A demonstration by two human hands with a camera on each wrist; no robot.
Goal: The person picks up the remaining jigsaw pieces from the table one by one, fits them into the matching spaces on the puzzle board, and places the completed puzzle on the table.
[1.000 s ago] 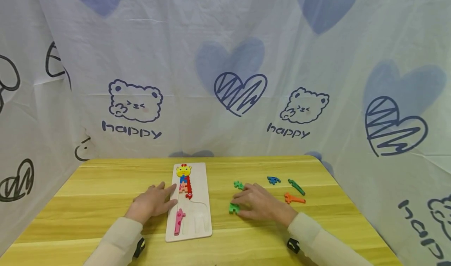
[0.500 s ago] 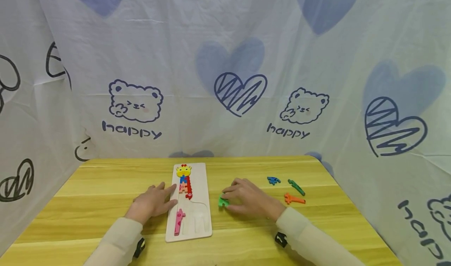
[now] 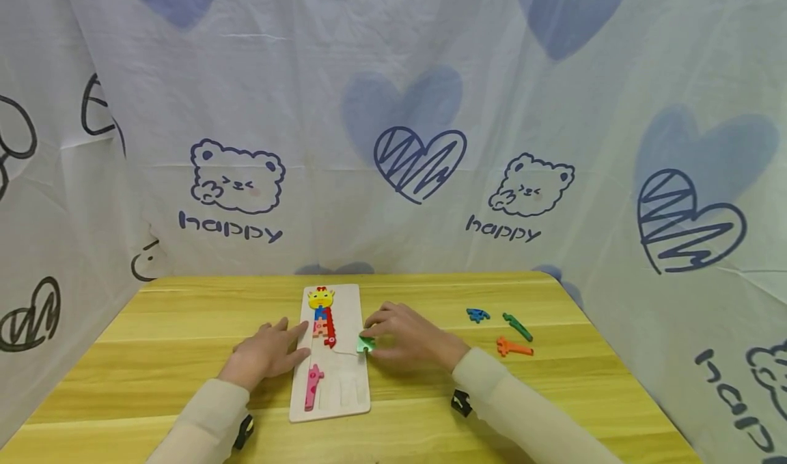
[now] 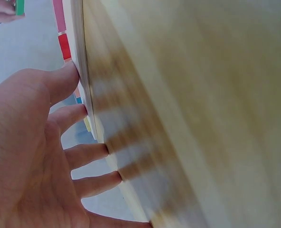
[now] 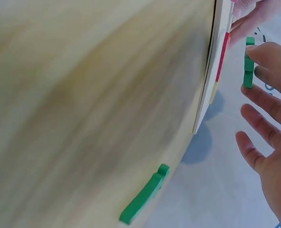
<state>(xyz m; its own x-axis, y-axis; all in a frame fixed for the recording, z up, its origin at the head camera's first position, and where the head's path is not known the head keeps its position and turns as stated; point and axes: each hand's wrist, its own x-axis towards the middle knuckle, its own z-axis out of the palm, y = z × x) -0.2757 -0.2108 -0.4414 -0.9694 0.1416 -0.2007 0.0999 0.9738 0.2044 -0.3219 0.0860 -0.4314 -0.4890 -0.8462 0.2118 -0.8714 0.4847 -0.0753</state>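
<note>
A pale wooden puzzle board [image 3: 346, 314] lies on the table with a giraffe's yellow head [image 3: 320, 298], a blue, a salmon and a red piece in its upper part. Lower down sits a pink leg piece [image 3: 312, 387]. My left hand [image 3: 263, 352] rests with spread fingers against the board's left edge. Between thumb and fingers of my right hand [image 3: 413, 333], a green puzzle piece [image 3: 364, 344] is pinched over the board's right edge. In the right wrist view this green piece [image 5: 248, 64] is seen edge-on, off the board's surface.
To the right lie a blue piece [image 3: 477, 315], a dark green piece [image 3: 517, 326] and an orange piece [image 3: 514, 346]. Another green piece [image 5: 145, 194] lies on the table in the right wrist view. A printed curtain [image 3: 332, 204] hangs behind the table [image 3: 203, 307].
My right hand has picked up the green puzzle piece and carried it left to the board's right edge. The left hand and the board have stayed put.
</note>
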